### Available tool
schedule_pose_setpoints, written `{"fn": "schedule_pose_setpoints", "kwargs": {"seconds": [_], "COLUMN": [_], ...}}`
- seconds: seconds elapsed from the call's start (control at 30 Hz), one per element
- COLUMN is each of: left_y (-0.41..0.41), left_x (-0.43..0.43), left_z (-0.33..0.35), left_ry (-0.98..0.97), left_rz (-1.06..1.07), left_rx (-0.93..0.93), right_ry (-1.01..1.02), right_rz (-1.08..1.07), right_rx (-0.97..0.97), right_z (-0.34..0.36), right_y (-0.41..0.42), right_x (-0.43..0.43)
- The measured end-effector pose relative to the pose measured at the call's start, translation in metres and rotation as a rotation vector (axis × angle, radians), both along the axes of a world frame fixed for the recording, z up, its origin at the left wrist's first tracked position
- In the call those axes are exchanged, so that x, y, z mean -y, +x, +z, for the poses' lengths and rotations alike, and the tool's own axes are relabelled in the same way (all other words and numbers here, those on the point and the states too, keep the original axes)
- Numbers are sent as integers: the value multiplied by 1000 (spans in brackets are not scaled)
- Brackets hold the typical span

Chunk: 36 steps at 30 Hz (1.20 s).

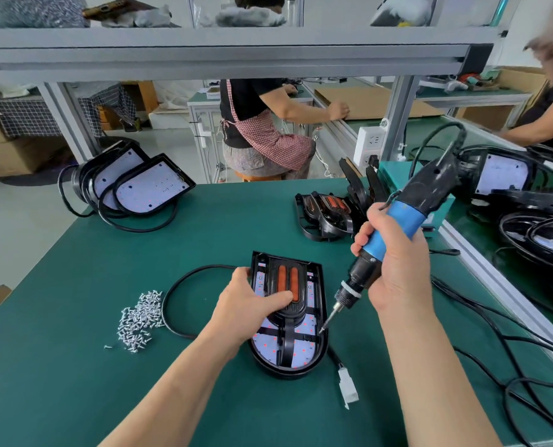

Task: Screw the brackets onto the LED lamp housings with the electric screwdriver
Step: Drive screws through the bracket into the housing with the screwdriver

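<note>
A black LED lamp housing (321,353) lies on the green table (75,382) in front of me, its white LED board facing up. A black bracket (288,317) with two orange strips sits on it. My left hand (252,304) rests on the bracket, thumb along its left edge, fingers laid across it. My right hand (394,269) grips the blue-and-black electric screwdriver (394,221), tilted, with its bit tip (322,329) touching the housing's right edge. A pile of silver screws (138,319) lies to the left.
Finished-looking housings (152,187) with cables lean at the far left. More brackets (326,214) stack at the far middle. A white connector (347,387) and black cables (494,350) trail right. Two other people work at benches behind. More housings (507,175) lie at right.
</note>
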State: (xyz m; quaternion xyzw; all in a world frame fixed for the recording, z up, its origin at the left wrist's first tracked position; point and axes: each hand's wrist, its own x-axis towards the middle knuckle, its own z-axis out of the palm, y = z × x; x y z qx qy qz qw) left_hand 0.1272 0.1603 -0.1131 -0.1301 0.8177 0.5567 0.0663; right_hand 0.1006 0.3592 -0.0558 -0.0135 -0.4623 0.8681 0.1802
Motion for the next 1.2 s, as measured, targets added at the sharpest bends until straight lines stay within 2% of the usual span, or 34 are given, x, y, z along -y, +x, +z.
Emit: {"fn": "schedule_pose_setpoints", "kwargs": {"seconds": [0.3,1.0,1.2], "left_y": [1,0,0], "left_x": [-2,-2,-2], "left_z": [-3,-8,-7], "left_ry": [31,42,47], "left_rz": [10,5,1], "left_rx": [-14,-23,-32], "right_ry": [53,240,224], "right_rz": [-80,-10,-26], "right_rx": [-3,-96,-101], "right_z": [-2,1,-2], "right_y": [10,17,17], "right_x": [22,34,34]}}
